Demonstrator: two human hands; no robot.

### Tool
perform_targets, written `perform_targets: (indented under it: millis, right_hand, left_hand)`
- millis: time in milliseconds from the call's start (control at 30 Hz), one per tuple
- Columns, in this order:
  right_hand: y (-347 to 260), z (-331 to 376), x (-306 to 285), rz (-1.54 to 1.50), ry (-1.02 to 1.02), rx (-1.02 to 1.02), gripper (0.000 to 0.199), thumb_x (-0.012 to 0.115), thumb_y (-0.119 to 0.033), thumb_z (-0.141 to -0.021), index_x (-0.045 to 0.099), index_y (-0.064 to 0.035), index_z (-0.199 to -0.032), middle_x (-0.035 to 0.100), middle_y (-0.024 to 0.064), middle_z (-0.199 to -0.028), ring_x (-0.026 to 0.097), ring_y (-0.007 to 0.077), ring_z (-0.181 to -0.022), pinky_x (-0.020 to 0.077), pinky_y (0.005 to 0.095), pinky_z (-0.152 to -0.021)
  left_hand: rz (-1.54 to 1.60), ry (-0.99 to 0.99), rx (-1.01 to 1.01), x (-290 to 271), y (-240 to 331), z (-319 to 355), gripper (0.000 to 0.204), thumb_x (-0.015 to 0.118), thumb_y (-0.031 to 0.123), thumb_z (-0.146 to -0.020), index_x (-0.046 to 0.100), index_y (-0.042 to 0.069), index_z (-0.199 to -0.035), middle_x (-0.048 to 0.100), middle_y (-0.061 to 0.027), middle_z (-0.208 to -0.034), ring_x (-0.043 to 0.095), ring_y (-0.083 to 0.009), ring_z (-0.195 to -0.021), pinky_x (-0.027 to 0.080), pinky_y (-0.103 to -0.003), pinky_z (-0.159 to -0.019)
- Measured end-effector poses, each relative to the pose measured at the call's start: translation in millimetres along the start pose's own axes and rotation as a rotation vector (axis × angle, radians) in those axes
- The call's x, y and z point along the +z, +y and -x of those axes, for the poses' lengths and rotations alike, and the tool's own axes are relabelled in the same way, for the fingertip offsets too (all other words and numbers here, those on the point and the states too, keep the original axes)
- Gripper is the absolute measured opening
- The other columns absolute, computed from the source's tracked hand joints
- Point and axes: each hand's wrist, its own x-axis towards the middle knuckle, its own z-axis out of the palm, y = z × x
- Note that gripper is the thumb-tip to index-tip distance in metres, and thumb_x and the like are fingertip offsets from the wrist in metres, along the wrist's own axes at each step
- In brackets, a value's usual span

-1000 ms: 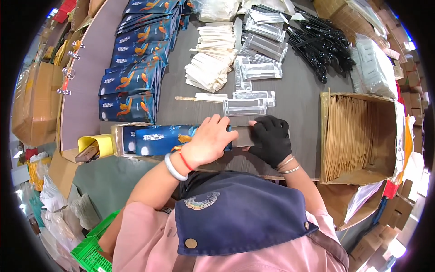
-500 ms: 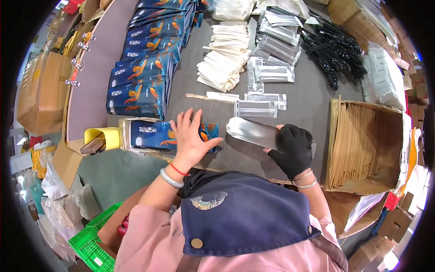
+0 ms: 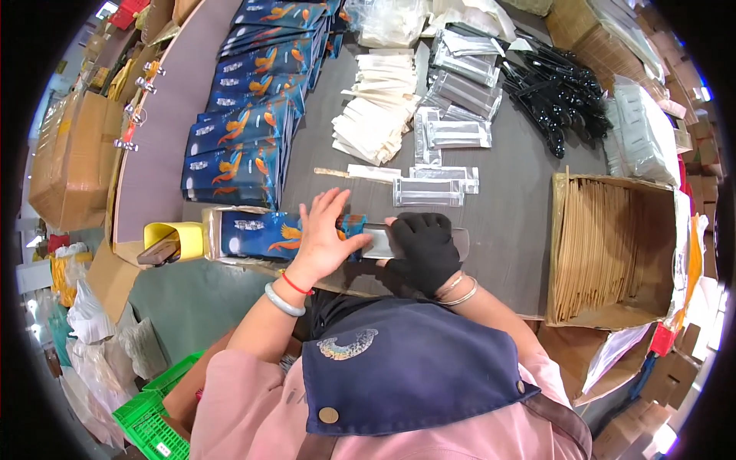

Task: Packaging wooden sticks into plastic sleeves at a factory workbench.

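A blue printed pouch [image 3: 257, 234] with orange fish-like figures lies flat near the table's front edge, its left end in a cardboard holder [image 3: 213, 234]. My left hand [image 3: 326, 234] is spread over the pouch's right part, fingers apart. In a black fingerless glove, my right hand [image 3: 420, 249] grips a long shiny silvery piece [image 3: 460, 244] with rounded ends. Its left end meets the pouch's right edge, beside my left thumb; whether it is inside the pouch is hidden. Beyond my hands lie a thin wooden stick with a white paper wrapper [image 3: 373, 173] and clear flat packets [image 3: 428, 192].
Stacked blue pouches [image 3: 238, 138] stand at the far left, a yellow cup-like holder [image 3: 184, 235] nearer. Paper-wrapped sticks [image 3: 372, 126] and black glossy utensils [image 3: 556, 100] lie farther back. A cardboard box [image 3: 558, 253] of brown flat pieces stands on the right.
My right hand has brought the silvery piece leftward, from apart to the pouch's right edge. My left hand has stayed over the pouch, its fingers slightly closer together.
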Motion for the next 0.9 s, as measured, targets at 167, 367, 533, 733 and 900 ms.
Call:
perform_targets:
  millis: [167,367,533,733,900]
  right_hand:
    - [47,26,-20,0.086,0.249,-0.080,0.057,0.081,-0.037,-0.072,0.063,-0.0111,-0.120,0.063,0.0095,-0.117,0.056,0.0287,-0.113,0.0385,0.0433,-0.100]
    - [153,151,-73,0.028,0.741,0.610,0.029,0.072,-0.015,-0.087,0.064,-0.0018,-0.111,0.065,0.0101,-0.108,0.063,0.0257,-0.101,0.0489,0.0361,-0.091]
    - [220,248,-88,0.122,0.487,1.093,0.029,0.069,-0.019,-0.089,0.066,0.0005,-0.110,0.068,0.0130,-0.106,0.065,0.0249,-0.099,0.0502,0.0342,-0.088]
    - [222,239,-84,0.202,0.492,1.066,0.031,0.065,-0.017,-0.086,0.063,0.0013,-0.112,0.064,0.0214,-0.109,0.063,0.0357,-0.104,0.0500,0.0432,-0.088]
    - [205,218,-86,0.455,0.376,1.093,0.029,0.054,-0.016,-0.091,0.057,-0.0003,-0.115,0.060,0.0245,-0.115,0.060,0.0442,-0.104,0.0482,0.0510,-0.088]
  left_hand:
    - [-0.034,0.222,0.341,13,-7,-65,0.033,0.076,0.014,-0.076,0.068,0.006,-0.108,0.064,-0.0116,-0.107,0.057,-0.0321,-0.103,0.046,-0.041,-0.088]
    - [-0.289,0.182,0.462,18,-25,-85,0.009,0.073,0.018,-0.079,0.066,0.013,-0.081,0.059,-0.0016,-0.085,0.057,-0.0253,-0.090,0.043,-0.040,-0.075]
    - [-0.204,0.166,0.432,17,-5,-83,0.008,0.071,0.015,-0.079,0.064,0.011,-0.082,0.058,-0.0042,-0.084,0.057,-0.0263,-0.089,0.044,-0.040,-0.075]
    - [-0.166,0.067,0.438,49,42,-82,0.027,0.079,0.014,-0.072,0.064,0.013,-0.095,0.057,-0.0049,-0.103,0.053,-0.0276,-0.102,0.043,-0.043,-0.083]
    - [-0.103,0.019,0.406,49,44,-90,0.028,0.080,0.014,-0.072,0.064,0.008,-0.093,0.062,-0.0065,-0.087,0.060,-0.0271,-0.087,0.047,-0.042,-0.075]
